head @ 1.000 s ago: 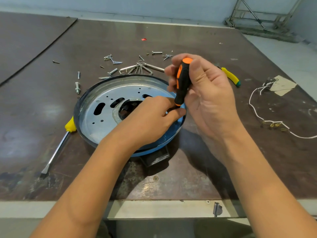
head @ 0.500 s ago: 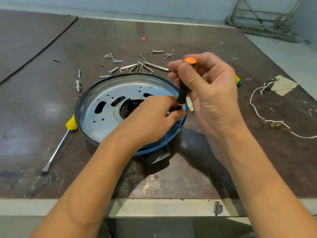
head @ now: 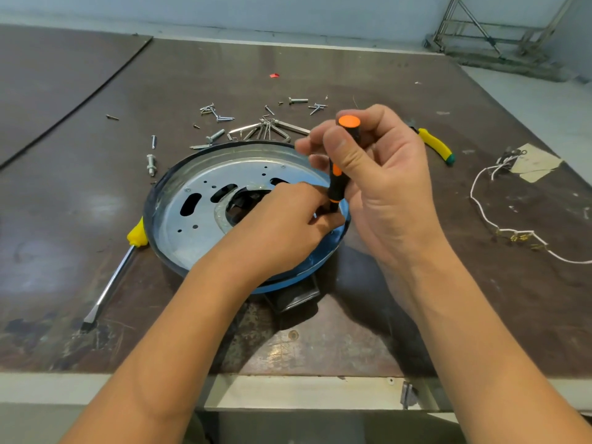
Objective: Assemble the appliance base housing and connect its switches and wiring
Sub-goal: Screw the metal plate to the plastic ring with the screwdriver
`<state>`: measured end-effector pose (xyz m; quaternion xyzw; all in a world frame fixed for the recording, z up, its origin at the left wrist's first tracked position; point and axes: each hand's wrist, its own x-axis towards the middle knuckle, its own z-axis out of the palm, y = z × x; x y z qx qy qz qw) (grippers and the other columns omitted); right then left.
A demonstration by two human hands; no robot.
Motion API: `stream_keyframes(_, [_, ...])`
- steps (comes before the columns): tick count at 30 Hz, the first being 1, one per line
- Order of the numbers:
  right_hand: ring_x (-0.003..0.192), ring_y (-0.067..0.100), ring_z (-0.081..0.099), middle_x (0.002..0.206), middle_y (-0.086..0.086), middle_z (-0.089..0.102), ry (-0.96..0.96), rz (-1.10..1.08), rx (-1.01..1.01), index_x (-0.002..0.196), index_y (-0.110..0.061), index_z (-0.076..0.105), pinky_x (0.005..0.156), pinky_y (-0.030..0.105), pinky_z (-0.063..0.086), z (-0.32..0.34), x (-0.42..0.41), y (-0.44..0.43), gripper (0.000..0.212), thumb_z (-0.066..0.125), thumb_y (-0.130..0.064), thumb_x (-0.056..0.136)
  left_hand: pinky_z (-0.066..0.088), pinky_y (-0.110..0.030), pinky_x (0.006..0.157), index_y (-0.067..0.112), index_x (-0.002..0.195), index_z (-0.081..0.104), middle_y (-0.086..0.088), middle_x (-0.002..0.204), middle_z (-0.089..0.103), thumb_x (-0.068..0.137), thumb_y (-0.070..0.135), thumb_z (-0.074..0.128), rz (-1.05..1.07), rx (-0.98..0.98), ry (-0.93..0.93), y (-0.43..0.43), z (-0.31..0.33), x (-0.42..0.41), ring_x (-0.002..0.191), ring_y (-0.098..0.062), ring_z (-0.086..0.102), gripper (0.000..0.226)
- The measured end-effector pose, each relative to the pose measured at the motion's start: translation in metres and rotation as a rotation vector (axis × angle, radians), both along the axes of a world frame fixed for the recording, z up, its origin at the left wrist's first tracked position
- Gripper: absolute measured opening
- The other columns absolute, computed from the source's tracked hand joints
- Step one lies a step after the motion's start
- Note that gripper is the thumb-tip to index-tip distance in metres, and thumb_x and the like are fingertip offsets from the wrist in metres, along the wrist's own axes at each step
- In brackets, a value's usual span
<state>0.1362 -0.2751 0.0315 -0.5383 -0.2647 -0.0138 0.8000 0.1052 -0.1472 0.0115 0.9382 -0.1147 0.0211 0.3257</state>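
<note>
The round base [head: 205,200], a blue rim around a perforated shiny metal plate, lies mid-table. The right hand [head: 381,187] clamps an upright black-orange screwdriver [head: 339,174]; the left hand [head: 282,229] pinches at its tip, contents hidden.

Dark worn table [head: 368,68], round housing [head: 179,225], scattered screws [head: 221,118], flat screwdriver [head: 109,286], white wire [head: 480,206]

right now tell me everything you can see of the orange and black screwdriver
The screwdriver has a black handle with orange bands and a flat orange end cap. It stands nearly upright, cap up, over the right rim of the round metal base housing. The right hand wraps its handle; the left hand pinches around its lower end, hiding the tip and whatever it bears on.
</note>
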Motion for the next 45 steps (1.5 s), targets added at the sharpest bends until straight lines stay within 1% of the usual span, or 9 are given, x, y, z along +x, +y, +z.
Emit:
stream_keyframes(7, [0.074,0.018,0.053,0.09,0.011,0.066,0.122,0.079,0.058,0.117,-0.003,0.058,0.073,0.029,0.045,0.003,0.002,-0.009,0.031,0.032,-0.018,0.108,0.053,-0.046,0.074,0.023,0.094,0.067,0.002,0.084,0.068,0.098,0.035,0.055,0.021,0.047,0.009,-0.002,0.0,0.0,0.075,-0.016,0.062,0.017])
stream_keyframes(16, [0.079,0.029,0.072,0.083,0.012,0.073,0.038,-0.104,0.042,0.096,-0.008,0.06,0.08,0.041,0.057,0.0,0.005,-0.006,0.01,0.067,-0.004,0.09,0.053,-0.037,0.074,0.027,0.097,0.068,0.006,0.09,0.068,0.098,0.036,0.056,0.028,0.041,0.0,-0.004,-0.001,0.0,0.077,-0.009,0.06,0.015])
stream_keyframes(24, [0.074,0.019,0.056,0.091,0.01,0.066,0.046,0.049,0.017,0.115,-0.004,0.064,0.076,0.032,0.049,-0.002,0.004,-0.008,0.033,0.036,-0.019,0.108,0.053,-0.044,0.074,0.022,0.091,0.065,0.004,0.08,0.064,0.097,0.034,0.057,0.036,0.031,0.014,-0.003,0.001,-0.001,0.074,-0.015,0.06,0.015])
stream_keyframes(28, [0.079,0.024,0.067,0.095,0.015,0.07,-0.053,-0.089,-0.008,0.098,-0.007,0.063,0.077,0.035,0.054,-0.002,0.0,-0.003,0.004,0.063,-0.007,0.094,0.054,-0.041,0.076,0.026,0.099,0.068,0.007,0.088,0.066,0.097,0.034,0.058,0.021,0.025,0.027,-0.004,0.002,-0.001,0.077,-0.011,0.06,0.013])
stream_keyframes(30, [0.072,0.023,0.069,0.088,0.016,0.071,-0.03,-0.148,0.041,0.094,-0.009,0.055,0.072,0.034,0.055,-0.005,-0.001,0.0,0.017,0.07,-0.003,0.087,0.054,-0.042,0.077,0.025,0.104,0.069,0.005,0.092,0.067,0.097,0.034,0.058,0.016,0.039,0.026,-0.004,0.002,-0.001,0.08,-0.013,0.061,0.015])
stream_keyframes(33, [0.064,0.018,0.058,0.08,0.011,0.064,-0.022,-0.083,0.043,0.098,-0.01,0.052,0.067,0.029,0.049,-0.005,-0.001,0.003,0.007,0.058,-0.012,0.097,0.053,-0.044,0.076,0.022,0.101,0.067,0.002,0.091,0.068,0.097,0.033,0.057,0.011,0.054,0.019,-0.002,0.001,0.0,0.08,-0.019,0.062,0.016])
stream_keyframes(36, [0.069,0.019,0.052,0.085,0.011,0.063,0.061,-0.006,0.066,0.112,-0.006,0.061,0.069,0.027,0.047,-0.005,0.002,-0.002,0.03,0.036,-0.022,0.107,0.052,-0.045,0.075,0.022,0.094,0.065,0.002,0.087,0.066,0.097,0.032,0.057,0.02,0.057,0.02,-0.002,0.0,0.0,0.078,-0.019,0.061,0.014])
stream_keyframes(42, [0.078,0.027,0.071,0.088,0.012,0.074,0.012,-0.073,0.038,0.097,-0.009,0.059,0.076,0.036,0.056,-0.003,0.004,-0.002,0.01,0.067,-0.011,0.092,0.047,-0.034,0.069,0.033,0.08,0.057,0.008,0.083,0.062,0.097,0.033,0.058,0.003,0.067,-0.004,-0.003,0.002,0.0,0.075,-0.01,0.057,0.017])
stream_keyframes(45, [0.064,0.02,0.059,0.08,0.008,0.069,0.008,-0.047,0.043,0.102,-0.01,0.054,0.067,0.029,0.05,-0.005,0.007,-0.004,0.009,0.061,-0.013,0.097,0.052,-0.039,0.07,0.022,0.091,0.064,0.002,0.083,0.064,0.098,0.034,0.056,0.021,0.082,-0.009,-0.003,0.0,0.0,0.074,-0.015,0.059,0.016])
